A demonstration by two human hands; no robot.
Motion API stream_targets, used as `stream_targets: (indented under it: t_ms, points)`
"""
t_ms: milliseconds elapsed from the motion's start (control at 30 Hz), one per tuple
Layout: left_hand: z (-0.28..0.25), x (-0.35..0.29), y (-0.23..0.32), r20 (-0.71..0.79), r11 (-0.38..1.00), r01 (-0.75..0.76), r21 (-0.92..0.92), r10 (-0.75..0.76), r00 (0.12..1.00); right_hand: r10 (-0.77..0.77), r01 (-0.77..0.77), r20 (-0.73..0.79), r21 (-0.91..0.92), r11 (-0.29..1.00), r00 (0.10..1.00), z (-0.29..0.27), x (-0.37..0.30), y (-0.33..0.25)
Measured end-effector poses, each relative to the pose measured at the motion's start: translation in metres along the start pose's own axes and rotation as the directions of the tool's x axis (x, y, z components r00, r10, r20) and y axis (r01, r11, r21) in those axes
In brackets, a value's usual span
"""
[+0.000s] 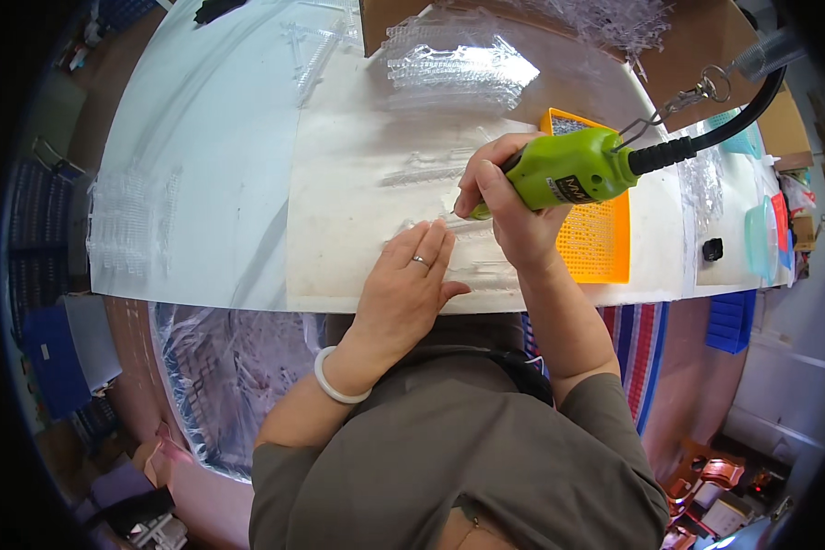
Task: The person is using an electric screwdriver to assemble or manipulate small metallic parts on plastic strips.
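Note:
My right hand point(527, 220) is wrapped round a green electric screwdriver point(559, 165), held at a slant with its tip down at the left. A black cable and a metal hook run from its far end. My left hand point(401, 284) lies flat with its fingers stretched out, its fingertips close to the screwdriver tip. Thin clear plastic parts point(422, 170) lie on the white table point(339, 211) just beyond that hand. What is under the fingers and exactly where the tip touches cannot be made out.
Right of my hands stands an orange perforated tray point(621, 243) with small parts at its far end. Shiny clear plastic strips point(458, 73) are stacked farther back, beside a cardboard box point(706, 46). More clear pieces point(128, 225) lie at the left. A small black object point(712, 249) sits at the right.

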State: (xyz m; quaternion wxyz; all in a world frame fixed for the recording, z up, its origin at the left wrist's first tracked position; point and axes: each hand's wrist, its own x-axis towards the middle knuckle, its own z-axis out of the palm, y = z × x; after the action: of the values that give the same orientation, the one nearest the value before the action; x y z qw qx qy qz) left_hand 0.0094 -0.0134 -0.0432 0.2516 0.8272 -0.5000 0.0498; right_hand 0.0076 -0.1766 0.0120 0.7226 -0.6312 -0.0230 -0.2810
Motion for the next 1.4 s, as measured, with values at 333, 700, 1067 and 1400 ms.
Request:
stream_targets:
  t_ms: [333,700,1067,1400]
  points:
    - [-0.001,0.001,0.000,0.013,0.999,0.002,-0.037,-0.001,1.000,-0.007,0.007,0.039,0.002,1.000,0.999,0.000,0.001,0.002]
    - [0.000,0.000,0.001,0.014,0.999,0.004,-0.034,-0.004,1.000,-0.022,0.021,0.038,0.012,1.000,0.999,0.000,-0.002,0.003]
    - [-0.001,0.001,0.001,0.020,0.999,0.009,-0.046,-0.009,1.000,0.069,-0.069,-0.029,-0.014,0.998,0.997,0.011,-0.002,-0.001]
    - [-0.002,0.001,0.001,0.037,0.997,0.032,-0.075,-0.029,0.999,0.149,-0.151,-0.028,-0.045,0.988,0.988,0.012,0.004,0.007]
